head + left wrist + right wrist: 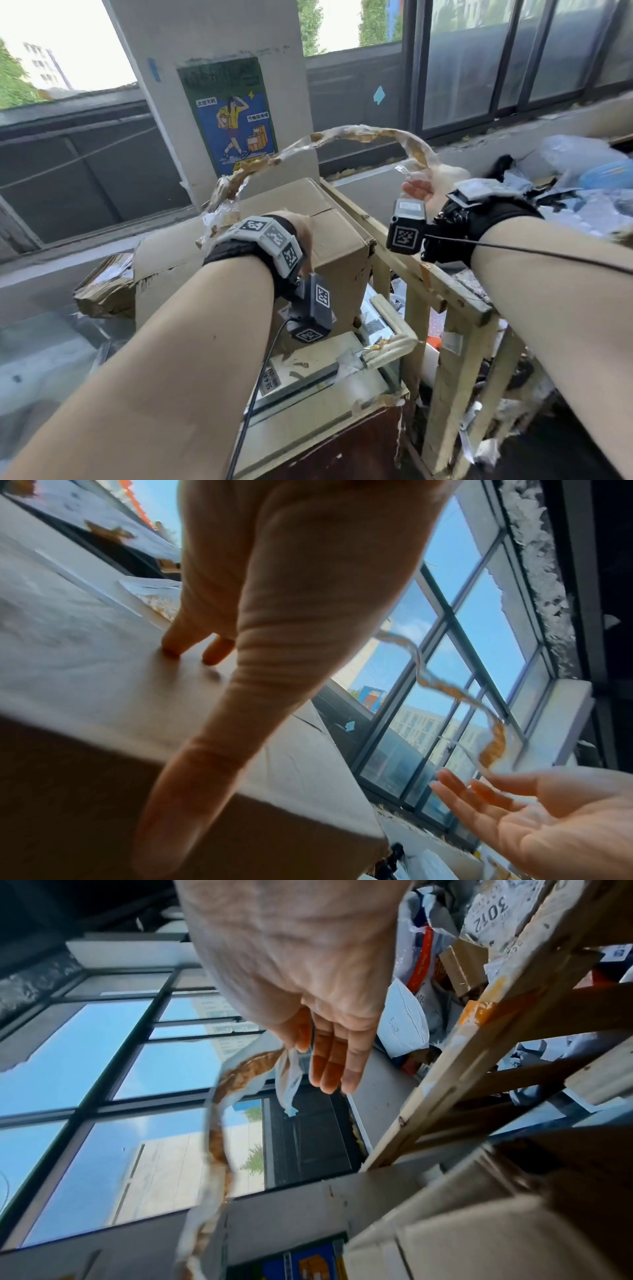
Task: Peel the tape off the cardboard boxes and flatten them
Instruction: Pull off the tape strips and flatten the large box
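Tape strip [346,135]: light, limp, sticky, clinging to released right hand [424,192]; cardboard box [339,246], stiff, steadied under straight left-hand fingers [173,639].

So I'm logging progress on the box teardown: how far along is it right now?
Done: a long tape strip, with torn cardboard stuck to it, arcs free above the cardboard box. In hand: the right hand, fingers straight, has the strip's end at its fingers, while the left hand presses the box top. Left: the box stands unflattened; the strip's far end is by the box's left edge.
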### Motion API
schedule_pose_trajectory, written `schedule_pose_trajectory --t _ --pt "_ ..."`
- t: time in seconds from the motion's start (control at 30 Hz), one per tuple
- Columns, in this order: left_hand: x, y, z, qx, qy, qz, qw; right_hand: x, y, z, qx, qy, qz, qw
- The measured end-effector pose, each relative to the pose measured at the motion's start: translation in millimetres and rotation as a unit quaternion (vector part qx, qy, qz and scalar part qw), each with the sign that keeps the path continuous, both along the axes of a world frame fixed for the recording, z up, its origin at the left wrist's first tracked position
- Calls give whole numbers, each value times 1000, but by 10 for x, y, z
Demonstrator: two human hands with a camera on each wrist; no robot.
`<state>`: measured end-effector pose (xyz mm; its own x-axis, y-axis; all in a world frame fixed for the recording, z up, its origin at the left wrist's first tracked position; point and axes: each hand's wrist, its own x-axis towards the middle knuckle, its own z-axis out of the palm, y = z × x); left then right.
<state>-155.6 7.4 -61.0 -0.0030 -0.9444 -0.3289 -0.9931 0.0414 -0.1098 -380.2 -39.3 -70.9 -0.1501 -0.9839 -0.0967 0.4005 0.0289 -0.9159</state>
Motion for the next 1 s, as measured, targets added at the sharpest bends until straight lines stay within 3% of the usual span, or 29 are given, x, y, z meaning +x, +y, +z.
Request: schedule_pose_trajectory --t 0.13,0.2,0.33,0.47,0.63,0.73,0.9,1.0 --pt "-120 18 55 -4 -48 -33 998 130 -19 -221 93 60 -62 992" --pt "-123 17 65 -8 -54 -27 998 143 -32 -320 103 91 -35 990" --pt "-119 128 88 -25 -38 -24 999 302 -33 -294 92 101 -34 990" --pt "36 196 99 -59 -8 23 998 616 26 -122 87 14 -23 996" --pt "285 310 85 -68 8 62 996 845 61 -77 21 54 37 998" --pt "327 352 29 -117 34 58 991 934 57 -18 -4 117 38 992" --pt "327 401 28 -246 21 -4 969 938 -56 23 -21 234 -38 971" --pt "373 400 -9 -325 0 -36 945 922 -49 95 -30 242 -84 966"
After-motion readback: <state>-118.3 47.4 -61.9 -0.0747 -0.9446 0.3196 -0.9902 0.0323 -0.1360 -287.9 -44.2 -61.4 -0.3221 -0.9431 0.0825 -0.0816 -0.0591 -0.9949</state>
